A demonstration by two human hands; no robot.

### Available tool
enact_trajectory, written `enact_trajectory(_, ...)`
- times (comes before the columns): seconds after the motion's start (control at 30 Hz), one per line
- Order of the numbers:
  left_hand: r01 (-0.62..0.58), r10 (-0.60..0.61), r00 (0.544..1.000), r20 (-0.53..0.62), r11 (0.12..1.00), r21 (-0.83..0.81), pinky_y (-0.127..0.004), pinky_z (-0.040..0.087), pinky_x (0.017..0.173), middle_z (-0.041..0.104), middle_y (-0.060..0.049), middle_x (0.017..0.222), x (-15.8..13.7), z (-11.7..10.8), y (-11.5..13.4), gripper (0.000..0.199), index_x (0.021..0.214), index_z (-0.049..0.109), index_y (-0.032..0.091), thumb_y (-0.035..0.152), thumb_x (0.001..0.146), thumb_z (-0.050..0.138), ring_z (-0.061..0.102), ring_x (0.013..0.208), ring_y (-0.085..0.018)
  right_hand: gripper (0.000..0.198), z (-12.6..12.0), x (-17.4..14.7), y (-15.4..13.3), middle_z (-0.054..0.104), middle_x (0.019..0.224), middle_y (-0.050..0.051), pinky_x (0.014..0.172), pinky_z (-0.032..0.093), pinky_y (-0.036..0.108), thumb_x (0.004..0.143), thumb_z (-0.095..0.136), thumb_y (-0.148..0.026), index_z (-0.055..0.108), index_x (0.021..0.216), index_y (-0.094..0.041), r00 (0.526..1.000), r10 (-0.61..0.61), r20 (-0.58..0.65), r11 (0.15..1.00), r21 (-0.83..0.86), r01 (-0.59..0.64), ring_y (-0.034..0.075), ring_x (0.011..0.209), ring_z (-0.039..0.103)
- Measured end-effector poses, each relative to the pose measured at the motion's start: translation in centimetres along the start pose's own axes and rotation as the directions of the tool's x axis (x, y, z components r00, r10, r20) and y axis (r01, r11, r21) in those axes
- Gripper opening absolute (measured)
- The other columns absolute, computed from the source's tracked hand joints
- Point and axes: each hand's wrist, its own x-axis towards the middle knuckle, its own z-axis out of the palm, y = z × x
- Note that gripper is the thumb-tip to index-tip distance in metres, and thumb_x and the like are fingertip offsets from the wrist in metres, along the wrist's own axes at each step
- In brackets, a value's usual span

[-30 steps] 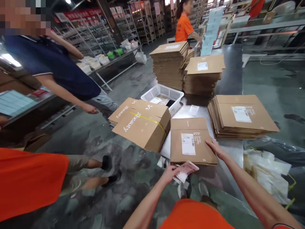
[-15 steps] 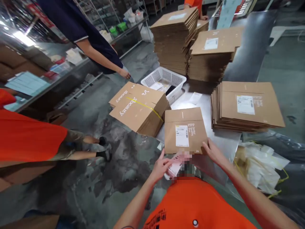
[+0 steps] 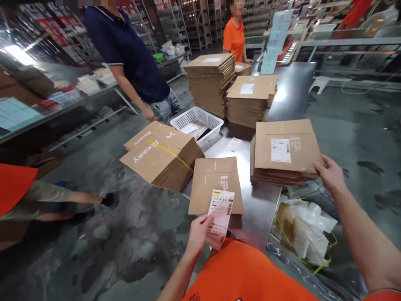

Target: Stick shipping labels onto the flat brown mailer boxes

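Observation:
My left hand (image 3: pixel 199 234) is closed on a strip of printed shipping labels (image 3: pixel 221 213), held upright above a flat cardboard carton (image 3: pixel 205 175). The strip hides part of that carton; its visible face has white lettering and no label. My right hand (image 3: pixel 331 171) pinches the right corner of a labelled flat carton (image 3: pixel 300 154) on top of the right-hand stack. A white shipping label (image 3: pixel 280 150) is stuck to this carton's face.
A bundle of flat cartons with a yellow strap (image 3: pixel 163 154) lies left, beside a white basket (image 3: pixel 197 121). Taller carton stacks (image 3: pixel 206 83) stand behind on the metal table (image 3: pixel 258 200). Plastic wrapping (image 3: pixel 307 230) lies at lower right. A person in navy (image 3: pixel 131 58) stands at left.
My right hand has moved right, from the front carton to the right-hand stack. The front carton's label no longer shows. My left hand has raised the label strip over the front carton.

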Motion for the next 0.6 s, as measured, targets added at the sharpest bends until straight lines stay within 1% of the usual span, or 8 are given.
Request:
enact_trajectory(0.1, -0.006, 0.002, 0.997, -0.082, 0.999, -0.042, -0.027, 0.04, 0.059, 0.058, -0.001, 0.059, 0.3, 1.5, 0.2, 0.056, 0.059, 0.066, 0.016, 0.069, 0.054, 0.08, 0.05, 0.062, -0.015, 0.065, 2.6, -1.1, -2.7, 0.054, 0.145, 0.03, 0.12, 0.023, 0.073, 0.078, 0.064, -0.056, 0.065, 0.125, -0.011, 0.982, -0.187, 0.025, 0.95, -0.251, 0.187, 0.054, 0.145, 0.039)
enact_trajectory(0.17, -0.031, 0.026, 0.993, -0.112, 0.999, -0.044, -0.027, 0.04, 0.059, 0.059, -0.001, 0.06, 0.5, 2.1, 0.2, 0.052, 0.059, 0.067, 0.015, 0.066, 0.057, 0.079, 0.049, 0.064, -0.015, 0.078, 6.3, -4.5, -6.2, 0.05, 0.152, 0.025, 0.121, 0.032, 0.065, 0.073, 0.069, -0.061, 0.061, 0.134, -0.013, 0.9, -0.381, 0.21, 0.909, -0.091, 0.407, 0.049, 0.144, 0.042)
enact_trajectory(0.2, -0.04, 0.035, 0.992, -0.124, 0.998, -0.04, -0.027, 0.04, 0.06, 0.058, -0.001, 0.059, 0.6, 2.3, 0.1, 0.051, 0.058, 0.066, 0.015, 0.065, 0.059, 0.078, 0.049, 0.064, -0.015, 0.08, 8.4, -6.7, -8.1, 0.053, 0.151, 0.021, 0.113, 0.044, 0.059, 0.071, 0.071, -0.062, 0.058, 0.137, -0.017, 0.822, -0.393, 0.413, 0.913, 0.066, 0.403, 0.044, 0.135, 0.053)
enact_trajectory(0.27, -0.04, 0.036, 0.992, -0.122, 0.999, -0.028, -0.028, 0.042, 0.061, 0.058, -0.001, 0.058, 0.5, 2.3, 0.0, 0.049, 0.057, 0.064, 0.016, 0.063, 0.062, 0.076, 0.051, 0.064, -0.016, 0.074, 12.2, -11.2, -11.5, 0.064, 0.137, 0.014, 0.095, 0.057, 0.048, 0.068, 0.074, -0.06, 0.062, 0.131, -0.021, 0.528, -0.377, 0.761, 0.923, 0.263, 0.28, 0.034, 0.111, 0.067)
enact_trajectory(0.33, -0.049, 0.044, 0.996, -0.074, 0.996, -0.068, -0.03, 0.049, 0.07, 0.068, -0.004, 0.07, 0.1, 2.0, 0.0, 0.042, 0.066, 0.07, 0.015, 0.056, 0.062, 0.08, 0.06, 0.075, -0.02, 0.048, 15.0, -14.8, -13.7, 0.073, 0.107, 0.008, 0.082, 0.057, 0.038, 0.073, 0.068, -0.057, 0.069, 0.104, -0.021, 0.334, -0.366, 0.869, 0.926, 0.303, 0.227, 0.025, 0.09, 0.067)
enact_trajectory(0.4, -0.076, 0.076, 0.997, -0.008, 0.979, -0.189, -0.032, 0.053, 0.085, 0.076, -0.011, 0.107, -0.4, 1.7, 0.3, 0.048, 0.095, 0.077, 0.014, 0.042, 0.056, 0.087, 0.066, 0.1, -0.026, 0.038, 16.8, -17.1, -14.3, 0.068, 0.079, 0.004, 0.07, 0.051, 0.032, 0.078, 0.058, -0.058, 0.063, 0.078, -0.021, 0.294, -0.34, 0.893, 0.933, 0.281, 0.224, 0.02, 0.075, 0.061)
enact_trajectory(0.47, -0.106, 0.117, 0.993, 0.019, 0.948, -0.299, -0.032, 0.054, 0.092, 0.069, -0.013, 0.133, -0.7, 1.5, 1.0, 0.072, 0.122, 0.072, 0.017, 0.031, 0.053, 0.089, 0.064, 0.115, -0.028, 0.043, 17.8, -18.5, -14.0, 0.058, 0.064, 0.001, 0.06, 0.041, 0.028, 0.081, 0.05, -0.062, 0.054, 0.066, -0.021, 0.264, -0.314, 0.912, 0.939, 0.257, 0.228, 0.017, 0.065, 0.052)
enact_trajectory(0.6, -0.073, 0.048, 0.994, -0.101, 0.964, -0.257, -0.026, 0.049, 0.068, 0.072, -0.005, 0.084, 0.6, 1.8, 0.9, 0.038, 0.089, 0.073, 0.013, 0.038, 0.062, 0.083, 0.061, 0.076, -0.017, 0.045, 19.1, -20.1, -12.6, 0.058, 0.065, 0.001, 0.057, 0.034, 0.028, 0.085, 0.049, -0.063, 0.059, 0.072, -0.021, 0.21, -0.339, 0.917, 0.914, 0.267, 0.305, 0.016, 0.062, 0.049)
